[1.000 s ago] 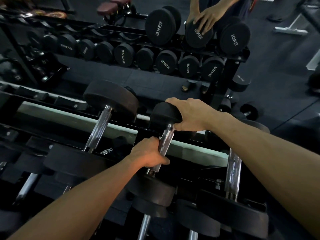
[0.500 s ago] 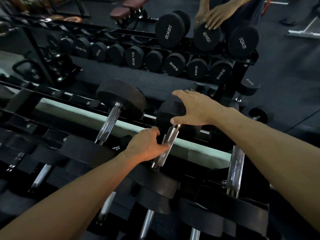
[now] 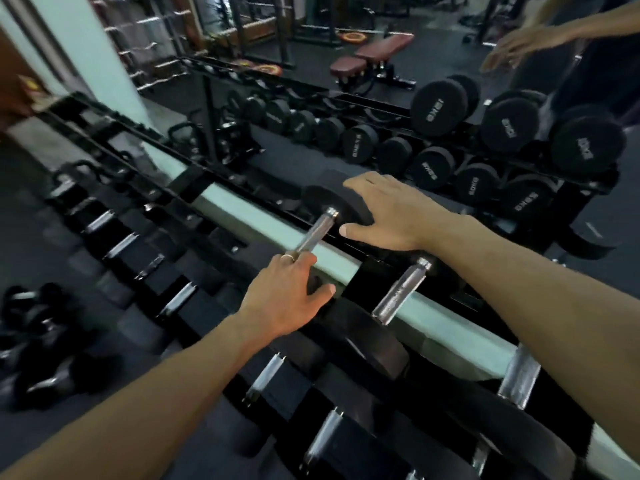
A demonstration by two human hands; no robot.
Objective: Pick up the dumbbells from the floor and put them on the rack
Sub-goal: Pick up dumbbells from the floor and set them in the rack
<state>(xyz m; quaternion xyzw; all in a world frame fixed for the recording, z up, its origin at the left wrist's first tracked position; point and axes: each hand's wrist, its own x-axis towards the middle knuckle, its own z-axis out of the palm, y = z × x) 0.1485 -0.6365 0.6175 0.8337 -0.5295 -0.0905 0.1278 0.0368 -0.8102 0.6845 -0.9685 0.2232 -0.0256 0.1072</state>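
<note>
Dumbbell (image 3: 320,226), 1 unit, lying across the top tier of the rack (image 3: 221,211), chrome handle between our hands. Left hand (image 3: 289,297): fingers relaxed and spread, resting by the handle's near end, gripping nothing. Right hand (image 3: 388,211): flat and open on the far head. More dumbbells on the floor (image 3: 31,344), well apart to the left. Risk, as we judge it: with neither hand gripping, an unseated head could roll off its cradle toward our fingers.
</note>
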